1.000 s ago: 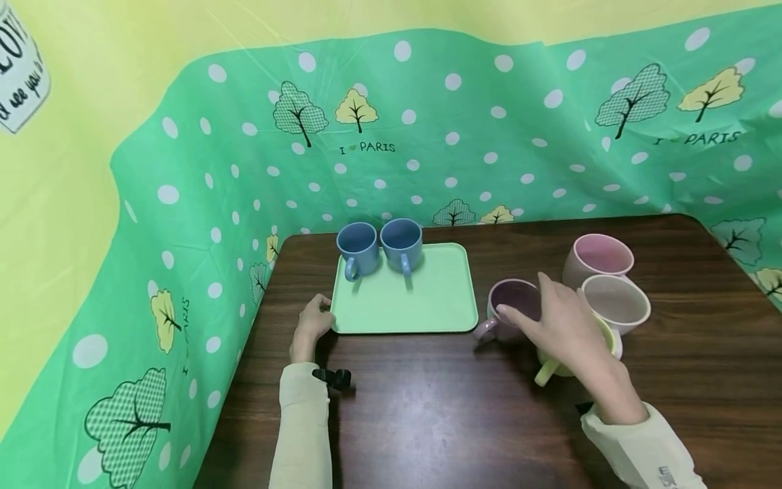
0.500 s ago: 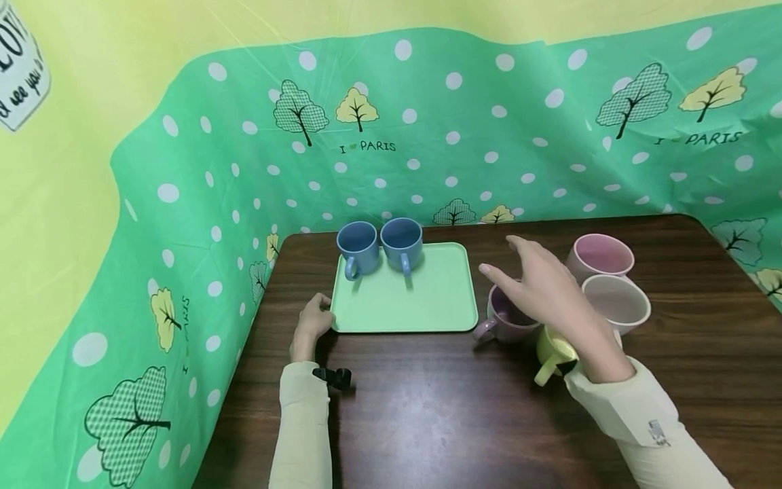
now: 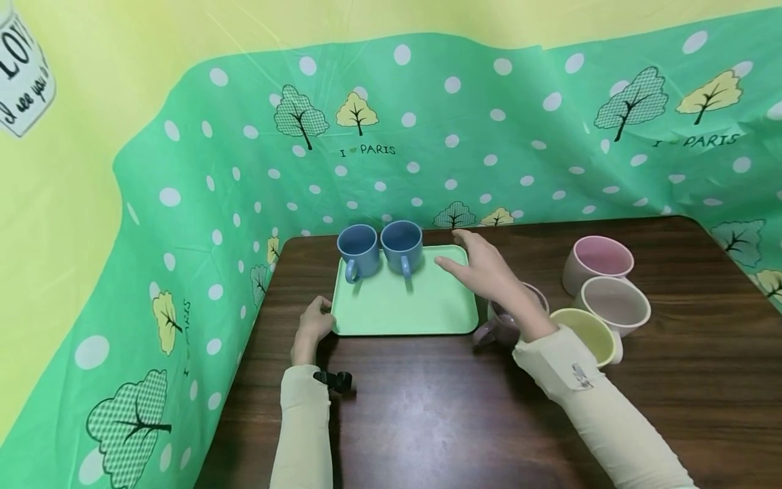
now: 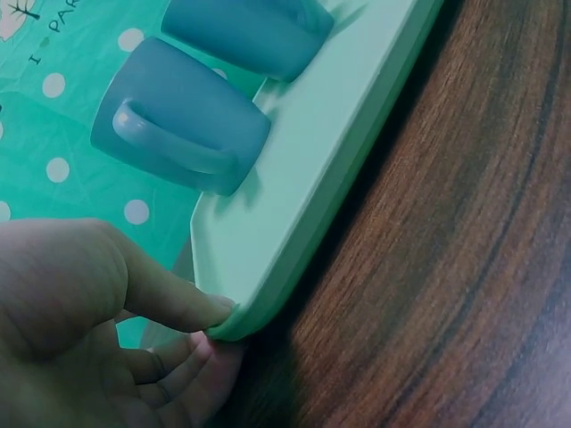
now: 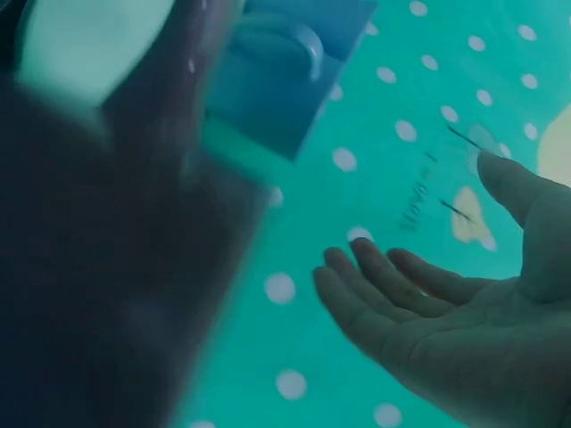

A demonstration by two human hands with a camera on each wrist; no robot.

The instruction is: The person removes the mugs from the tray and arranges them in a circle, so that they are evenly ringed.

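My left hand (image 3: 314,322) pinches the near left corner of a light green tray (image 3: 373,309), thumb on the rim and fingers under it, as the left wrist view shows. Two blue mugs stand upright on the tray's far left part: the left mug (image 3: 360,255) and the right mug (image 3: 403,248). My right hand (image 3: 485,268) holds nothing and hovers over the tray's right end, thumb and fingers spread apart. Below my right wrist stands a purple mug (image 3: 502,327), partly hidden by the forearm.
Right of the purple mug, a yellow mug (image 3: 583,333), a white mug (image 3: 614,303) and a pink mug (image 3: 599,261) stand close together on the dark wooden table (image 3: 415,414). A green dotted cloth (image 3: 519,142) hangs along the table's back and left edges.
My right hand has moved left and away from me, from above the purple and yellow mugs to the tray's right end. The left hand, tray and mugs stay in place.
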